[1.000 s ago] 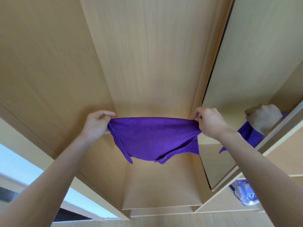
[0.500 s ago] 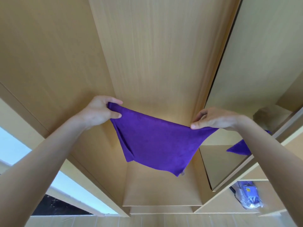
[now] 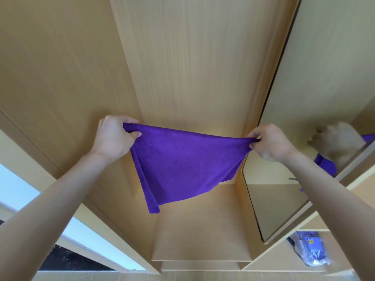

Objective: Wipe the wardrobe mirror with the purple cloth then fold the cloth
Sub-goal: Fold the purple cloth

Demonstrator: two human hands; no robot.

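A purple cloth (image 3: pixel 182 165) hangs in the air in front of the open wooden wardrobe, stretched between both hands. My left hand (image 3: pixel 114 136) pinches its upper left corner and my right hand (image 3: pixel 269 141) pinches its upper right corner. The lower part droops to a folded point at the bottom left. The wardrobe mirror (image 3: pixel 316 82) is on the inside of the open door at the right and reflects my right hand and some purple cloth.
The wardrobe's bare wooden bottom shelf (image 3: pixel 200 236) lies below the cloth. A plastic-wrapped packet (image 3: pixel 311 250) sits in a compartment at the lower right. A bright window strip (image 3: pixel 18 191) runs along the left.
Both hands have re-gripped the cloth's top corners and pulled its upper edge taut and more level. The hanging point has swung from the lower right to the lower left.
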